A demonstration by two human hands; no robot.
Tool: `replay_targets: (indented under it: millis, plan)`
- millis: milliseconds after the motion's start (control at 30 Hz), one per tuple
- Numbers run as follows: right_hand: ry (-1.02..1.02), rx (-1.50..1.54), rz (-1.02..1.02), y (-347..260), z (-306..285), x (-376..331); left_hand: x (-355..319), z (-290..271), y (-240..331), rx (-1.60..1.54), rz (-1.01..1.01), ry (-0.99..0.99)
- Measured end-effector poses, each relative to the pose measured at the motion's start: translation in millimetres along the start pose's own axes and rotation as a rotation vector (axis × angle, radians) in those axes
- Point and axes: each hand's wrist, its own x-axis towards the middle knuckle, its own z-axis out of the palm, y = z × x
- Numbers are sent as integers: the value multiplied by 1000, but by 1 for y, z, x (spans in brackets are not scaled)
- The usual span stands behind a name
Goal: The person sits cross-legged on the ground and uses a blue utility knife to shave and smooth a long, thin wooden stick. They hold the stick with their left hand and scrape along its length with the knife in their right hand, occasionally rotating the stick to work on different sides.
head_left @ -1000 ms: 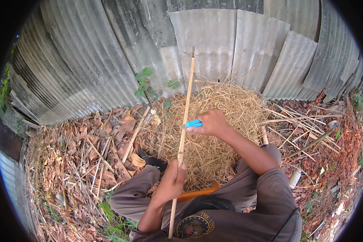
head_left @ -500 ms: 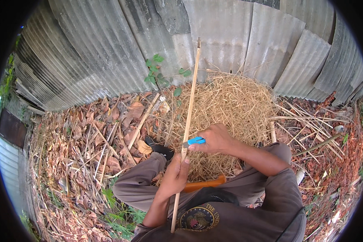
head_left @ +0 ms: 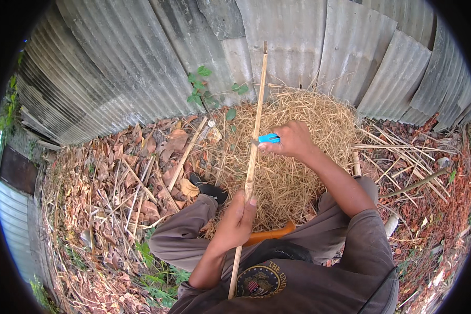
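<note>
Two hands at work here, and the left hand [head_left: 236,222] has its fingers wrapped round a long, pale wooden strip [head_left: 259,104], thumb pressed along it! Across on the other side, the right hand [head_left: 293,140] is curled tight about a blue-handled knife [head_left: 269,138], its blade meeting the strip well above the left hand.

And where's the strip? Up off the ground, slanting over the straw heap [head_left: 309,172] toward that heap's left edge, the darker far tip in front of the corrugated fence [head_left: 293,47], the lower end down against the dark shirt [head_left: 319,288]. Dry brown leaves [head_left: 157,152] lie beyond the heap's left edge; an orange piece [head_left: 269,233] sits by its near edge.

Looks a light one, this, easy for one hand to carry! Stiff along its length, I'd judge, yet slim enough to spring and quiver at that unsupported tip. Dry rather than slippery, by the look of it, so splinters and sharp edges are the likely worry. Best hold? Right there, just below the pale joint [head_left: 249,182], fingers round both sides, the tail braced on the body, skin well clear of the blade.
</note>
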Motion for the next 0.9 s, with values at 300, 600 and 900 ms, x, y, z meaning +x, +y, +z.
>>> replay_targets:
  millis: [300, 600, 900]
  plan:
    - [-97, 128, 250, 16, -13, -1, -23, 6, 8, -176, -55, -75]
    - [-69, 196, -168, -59, -19, -39, -7, -4, 20, -660, -174, -65]
    - [-165, 56, 360, 32, -20, -2, -19, 12, 15, -442, -120, -172]
